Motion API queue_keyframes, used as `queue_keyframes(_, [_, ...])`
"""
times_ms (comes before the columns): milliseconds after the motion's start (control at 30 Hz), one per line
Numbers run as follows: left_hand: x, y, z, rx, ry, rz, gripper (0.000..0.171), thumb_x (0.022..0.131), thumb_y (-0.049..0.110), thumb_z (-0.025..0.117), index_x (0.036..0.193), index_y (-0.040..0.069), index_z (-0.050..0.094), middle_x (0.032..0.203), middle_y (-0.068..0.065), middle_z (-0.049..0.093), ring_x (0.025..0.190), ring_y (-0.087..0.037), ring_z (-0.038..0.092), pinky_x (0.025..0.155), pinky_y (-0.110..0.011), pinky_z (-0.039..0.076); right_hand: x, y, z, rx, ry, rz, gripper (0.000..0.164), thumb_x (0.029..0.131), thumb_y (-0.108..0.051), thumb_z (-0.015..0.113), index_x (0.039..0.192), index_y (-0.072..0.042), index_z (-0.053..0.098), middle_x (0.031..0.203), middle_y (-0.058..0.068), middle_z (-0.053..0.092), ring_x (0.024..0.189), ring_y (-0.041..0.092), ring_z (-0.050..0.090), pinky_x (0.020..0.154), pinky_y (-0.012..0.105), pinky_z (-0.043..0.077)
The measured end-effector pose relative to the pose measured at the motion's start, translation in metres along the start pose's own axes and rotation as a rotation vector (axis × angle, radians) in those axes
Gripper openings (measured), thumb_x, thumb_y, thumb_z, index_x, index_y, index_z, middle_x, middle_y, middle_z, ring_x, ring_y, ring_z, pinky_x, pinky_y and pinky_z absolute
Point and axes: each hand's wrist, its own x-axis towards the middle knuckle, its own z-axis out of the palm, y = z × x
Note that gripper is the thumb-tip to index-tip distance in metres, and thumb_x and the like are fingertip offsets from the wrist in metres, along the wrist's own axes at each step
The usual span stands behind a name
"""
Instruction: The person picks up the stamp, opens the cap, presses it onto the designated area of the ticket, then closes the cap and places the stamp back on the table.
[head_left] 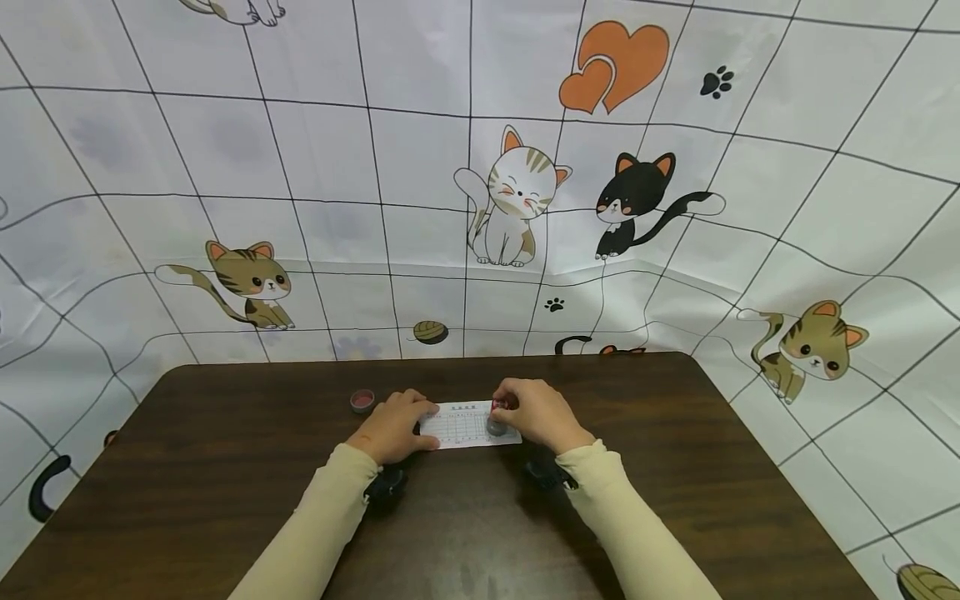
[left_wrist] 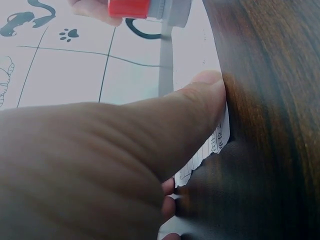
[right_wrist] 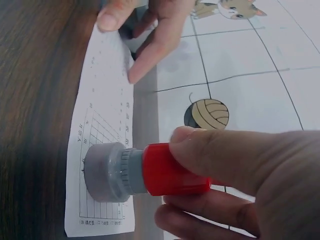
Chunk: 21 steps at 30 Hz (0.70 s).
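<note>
A white printed slip (head_left: 459,427) with a ruled grid lies on the dark wooden table (head_left: 465,533). My left hand (head_left: 393,425) rests on its left end, thumb and forefinger spread apart and pressing the paper down. In the left wrist view the slip's end by the thumb looks torn and ragged. My right hand (head_left: 542,414) pinches the red handle of a round stamp (right_wrist: 175,172) between thumb and fingers. The stamp's grey base (right_wrist: 106,172) stands over the grid near the slip's right end, hiding part of the print.
A small round container (head_left: 362,401), reddish inside, sits left of the slip, just beyond my left hand. Behind the table's far edge hangs a white sheet (head_left: 420,158) with a line grid and cartoon cats. Dark cameras are strapped at both wrists.
</note>
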Motion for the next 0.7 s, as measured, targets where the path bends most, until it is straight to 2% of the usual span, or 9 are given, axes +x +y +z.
queue_keyframes(167, [-0.001, -0.001, -0.001, -0.001, 0.005, 0.007, 0.058, 0.090, 0.036, 0.082, 0.139, 0.010, 0.066, 0.138, -0.015, 0.059, 0.129, -0.038, 0.053, 0.107, -0.058, 0.043, 0.004, 0.004, -0.002, 0.088, 0.077, 0.002, 0.017, 0.090, -0.022, 0.082, 0.104, -0.016, 0.075, 0.087, -0.007, 0.069, 0.076, 0.009, 0.059, 0.071, 0.034, 0.053])
queue_keyframes(367, [0.000, 0.000, 0.000, 0.004, 0.015, 0.010, 0.058, 0.089, 0.036, 0.082, 0.139, 0.010, 0.066, 0.138, -0.015, 0.059, 0.129, -0.038, 0.053, 0.108, -0.058, 0.042, 0.006, 0.009, -0.008, 0.228, 0.149, 0.006, 0.020, 0.092, -0.013, 0.079, 0.111, -0.009, 0.073, 0.094, 0.000, 0.071, 0.081, 0.013, 0.064, 0.077, 0.035, 0.057])
queue_keyframes(567, [-0.001, 0.001, 0.000, -0.001, 0.017, 0.008, 0.058, 0.089, 0.035, 0.083, 0.138, 0.010, 0.066, 0.138, -0.015, 0.059, 0.129, -0.038, 0.053, 0.108, -0.058, 0.043, 0.006, 0.018, -0.017, 0.385, 0.187, -0.013, 0.024, 0.093, -0.005, 0.074, 0.116, -0.003, 0.070, 0.104, 0.009, 0.071, 0.090, 0.020, 0.071, 0.082, 0.037, 0.061])
queue_keyframes(700, [-0.002, 0.002, 0.000, 0.001, 0.014, 0.005, 0.057, 0.089, 0.035, 0.083, 0.138, 0.010, 0.066, 0.137, -0.015, 0.059, 0.128, -0.037, 0.053, 0.107, -0.058, 0.043, 0.007, 0.025, -0.021, 0.429, 0.201, -0.027, 0.026, 0.093, -0.004, 0.072, 0.119, -0.002, 0.069, 0.109, 0.013, 0.071, 0.095, 0.023, 0.072, 0.085, 0.035, 0.060])
